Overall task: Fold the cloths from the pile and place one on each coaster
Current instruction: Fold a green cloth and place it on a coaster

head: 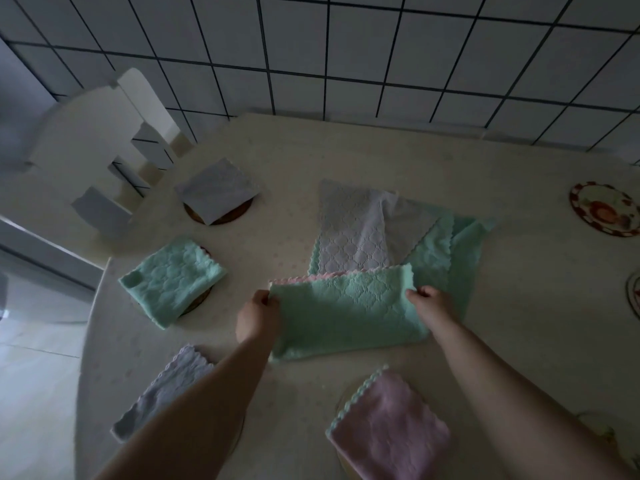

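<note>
Table (450, 161): a pale cloth-covered top is seen filling most of the view, tiled wall behind it, everything pretty dim.
Chair (93, 140): a white one is tucked in at the far left edge of the table.
Pile (415, 237): loose grey and green cloths are spread flat in the middle, just beyond the hands.
Green cloth (346, 313): folded in half near the middle of the table, a pink scalloped edge showing along its far side; its far corners are lifted a bit and it overlaps the near edge of the pile.
Folded cloths: four are already set out on coasters – grey at far left (218, 194), green at left (171, 278), grey at near left (162, 389) partly hidden by the forearm, pink at near right (391, 427).
Coasters: dark round rims can be made out under the far-left (242, 211) and left (199, 301) cloths.
Patterned coaster (604, 208): left bare at the far right.
Left hand (258, 315): the green cloth's far left corner is pinched by it.
Right hand (433, 303): the far right corner is pinched the same way.
</note>
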